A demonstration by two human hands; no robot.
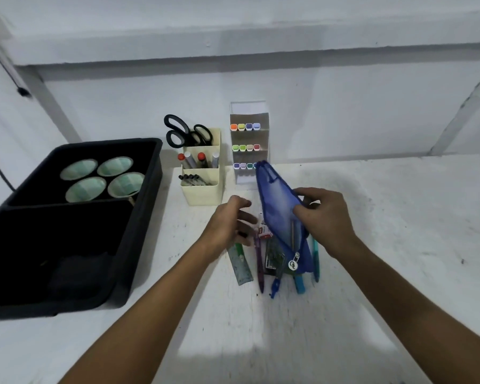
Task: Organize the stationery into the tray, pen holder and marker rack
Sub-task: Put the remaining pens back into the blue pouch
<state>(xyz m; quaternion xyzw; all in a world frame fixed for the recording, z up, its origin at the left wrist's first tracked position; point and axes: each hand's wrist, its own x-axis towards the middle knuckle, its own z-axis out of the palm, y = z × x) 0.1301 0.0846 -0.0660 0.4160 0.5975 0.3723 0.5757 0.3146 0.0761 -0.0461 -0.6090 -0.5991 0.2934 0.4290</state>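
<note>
A person tips a blue zip pouch [277, 200] mouth-down over a white table [385, 217], probably to spill its stationery: a ruler [240, 266], purple pen [259, 261] and teal pens [315, 259] lie beneath it. The right hand [326, 214] pinches the pouch's side. The left hand [229, 223] hovers over the pile, fingers loose, gripping nothing. Black tray [139, 217], cream pen holder [203, 176] and marker rack [248, 142] wait behind

You have a translucent blue mesh-cloth pouch [277, 200] with a metal zip pull, a matt black plastic tray [139, 217], a smooth cream plastic pen holder [205, 194], a clear glossy acrylic marker rack [248, 115], and a scuffed, matt white table [385, 231].
</note>
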